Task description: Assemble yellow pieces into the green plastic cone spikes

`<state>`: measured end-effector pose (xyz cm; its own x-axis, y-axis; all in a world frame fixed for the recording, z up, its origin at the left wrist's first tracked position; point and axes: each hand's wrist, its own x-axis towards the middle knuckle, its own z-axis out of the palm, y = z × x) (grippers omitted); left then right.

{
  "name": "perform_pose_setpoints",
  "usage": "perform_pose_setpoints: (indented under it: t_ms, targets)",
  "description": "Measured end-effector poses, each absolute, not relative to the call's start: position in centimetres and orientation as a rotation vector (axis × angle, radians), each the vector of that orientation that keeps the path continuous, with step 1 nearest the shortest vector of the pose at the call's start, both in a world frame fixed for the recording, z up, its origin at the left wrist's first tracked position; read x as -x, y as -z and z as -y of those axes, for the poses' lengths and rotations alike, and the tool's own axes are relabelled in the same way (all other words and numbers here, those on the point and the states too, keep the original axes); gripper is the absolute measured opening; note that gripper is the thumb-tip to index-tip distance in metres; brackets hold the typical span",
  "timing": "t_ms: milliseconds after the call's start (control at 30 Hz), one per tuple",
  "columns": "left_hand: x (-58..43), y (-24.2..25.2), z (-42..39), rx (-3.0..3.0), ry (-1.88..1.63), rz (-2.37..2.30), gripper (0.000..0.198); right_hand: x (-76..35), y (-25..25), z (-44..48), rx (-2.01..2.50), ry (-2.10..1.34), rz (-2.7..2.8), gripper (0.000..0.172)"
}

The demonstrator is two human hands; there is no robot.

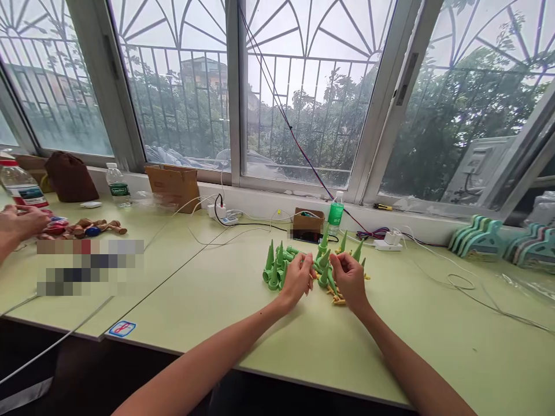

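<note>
Several green plastic spikes [269, 257], cone-shaped with wider bases, stand and lie in a loose pile on the pale green table. Small yellow plastic pieces [339, 300] are scattered among them. My left hand [298, 278] is over the middle of the pile, its fingers curled together; what they hold, if anything, is hidden. To its right, my right hand [350, 281] is closed in a pinch beside a green spike [323, 260]. Whatever sits between those fingertips is too small to make out.
Behind the pile are a small cardboard box [307, 221], a green-labelled bottle [335, 212] and cables. Teal hangers [474, 237] stand at right. Another person's hand [21, 222] works at left near wooden pieces [87, 227]. A loose cable [489, 306] crosses the table's right side.
</note>
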<state>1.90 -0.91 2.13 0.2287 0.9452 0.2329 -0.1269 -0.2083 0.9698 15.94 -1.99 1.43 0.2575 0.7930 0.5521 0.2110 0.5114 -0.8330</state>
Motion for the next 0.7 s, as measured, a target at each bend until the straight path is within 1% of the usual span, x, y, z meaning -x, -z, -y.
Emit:
perform_pose_setpoints:
  t_ms: [100, 233, 367, 533, 700]
  targets:
    - [-1.9, -2.2, 0.8, -1.284, -1.061, -0.753, 0.046, -16.0, -1.4, 2.0, 0.984, -0.505, 1.289, 0.038]
    - [-2.0, -2.4, 1.0, -1.234, -0.934, -0.631, 0.049, -16.0, -1.1, 1.8, 0.976, -0.471, 1.311, 0.039]
    - [-1.9, -2.4, 1.1, -1.196, -0.913, -0.556, 0.047, -16.2, -0.5, 1.5, 0.969, -0.458, 1.366, 0.037]
    - [-1.7, -2.2, 0.9, -1.115, -0.91, -0.503, 0.047, -16.4, 0.2, 1.0, 0.945, -0.519, 1.37, 0.036]
    - [-1.6, -2.2, 0.8, -1.072, -0.916, -0.497, 0.046, -16.5, 0.1, 1.0, 0.95, -0.537, 1.384, 0.038]
